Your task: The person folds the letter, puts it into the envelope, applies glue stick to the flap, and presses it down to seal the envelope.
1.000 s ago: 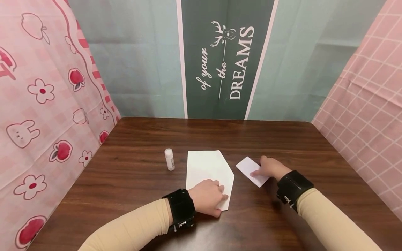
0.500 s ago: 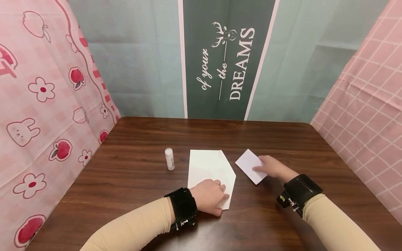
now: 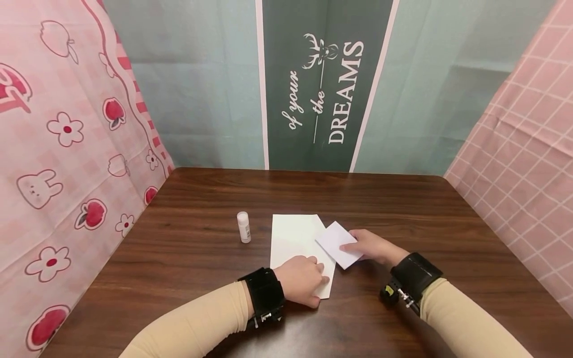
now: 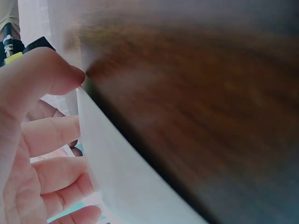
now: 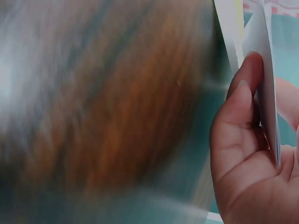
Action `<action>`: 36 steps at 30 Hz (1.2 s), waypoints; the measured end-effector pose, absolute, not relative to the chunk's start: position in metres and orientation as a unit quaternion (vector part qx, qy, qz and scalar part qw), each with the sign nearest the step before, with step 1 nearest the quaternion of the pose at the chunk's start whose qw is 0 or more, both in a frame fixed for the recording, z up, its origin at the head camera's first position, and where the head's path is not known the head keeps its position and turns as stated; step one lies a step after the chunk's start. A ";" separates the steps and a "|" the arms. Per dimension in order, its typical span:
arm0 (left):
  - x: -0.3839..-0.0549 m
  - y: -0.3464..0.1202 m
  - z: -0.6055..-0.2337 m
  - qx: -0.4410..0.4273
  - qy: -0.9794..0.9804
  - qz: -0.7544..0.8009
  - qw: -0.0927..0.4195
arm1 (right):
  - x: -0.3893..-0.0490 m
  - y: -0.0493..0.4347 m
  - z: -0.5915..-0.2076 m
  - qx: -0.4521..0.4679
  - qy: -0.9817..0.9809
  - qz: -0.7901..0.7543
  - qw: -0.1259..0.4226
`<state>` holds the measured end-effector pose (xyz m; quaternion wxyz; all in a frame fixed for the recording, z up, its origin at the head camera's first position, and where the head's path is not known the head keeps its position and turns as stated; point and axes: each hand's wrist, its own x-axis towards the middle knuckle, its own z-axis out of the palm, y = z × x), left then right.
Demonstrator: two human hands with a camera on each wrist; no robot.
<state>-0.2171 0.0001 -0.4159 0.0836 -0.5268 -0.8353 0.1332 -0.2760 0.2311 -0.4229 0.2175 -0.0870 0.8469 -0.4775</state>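
Sheet [image 3: 291, 236], partly hidden by left hand [image 3: 300, 281], by card [image 3: 335, 243]

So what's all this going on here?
A person's left hand rests on a white sheet on the wooden table. Their right hand pinches a smaller white paper, one corner overlapping the sheet's slanted edge in the head view. A white tube sits left of the sheet.

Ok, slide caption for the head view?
Left hand on a white cut-corner paper sheet, right hand holding a smaller white rectangular paper over its edge.
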 end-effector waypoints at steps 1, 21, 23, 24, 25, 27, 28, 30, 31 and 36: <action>-0.217 0.000 -0.416 -0.527 -0.835 0.133 0.083 | -0.276 0.229 -0.424 -0.086 0.846 -0.479 0.218; -0.218 -0.002 -0.415 -0.532 -0.832 0.132 0.092 | -0.278 0.204 -0.426 -0.011 0.878 -0.445 0.178; -0.218 -0.002 -0.415 -0.531 -0.832 0.129 0.092 | -0.278 0.202 -0.426 -0.011 0.881 -0.436 0.181; -0.218 -0.002 -0.415 -0.531 -0.833 0.128 0.092 | -0.278 0.201 -0.426 -0.010 0.884 -0.430 0.183; -0.218 -0.002 -0.416 -0.531 -0.833 0.127 0.092 | -0.279 0.201 -0.426 -0.010 0.884 -0.430 0.185; -0.218 -0.002 -0.416 -0.531 -0.833 0.126 0.092 | -0.279 0.200 -0.427 -0.010 0.886 -0.426 0.185; -0.218 -0.002 -0.416 -0.532 -0.832 0.126 0.092 | -0.279 0.200 -0.427 -0.015 0.886 -0.425 0.186; -0.219 -0.002 -0.416 -0.535 -0.831 0.123 0.092 | -0.278 0.200 -0.428 -0.014 0.886 -0.424 0.185; -0.219 -0.002 -0.416 -0.537 -0.830 0.121 0.091 | -0.277 0.199 -0.428 -0.013 0.888 -0.421 0.183; -0.220 -0.007 -0.417 -0.561 -0.814 0.111 0.098 | -0.276 0.195 -0.430 -0.044 0.928 -0.341 0.144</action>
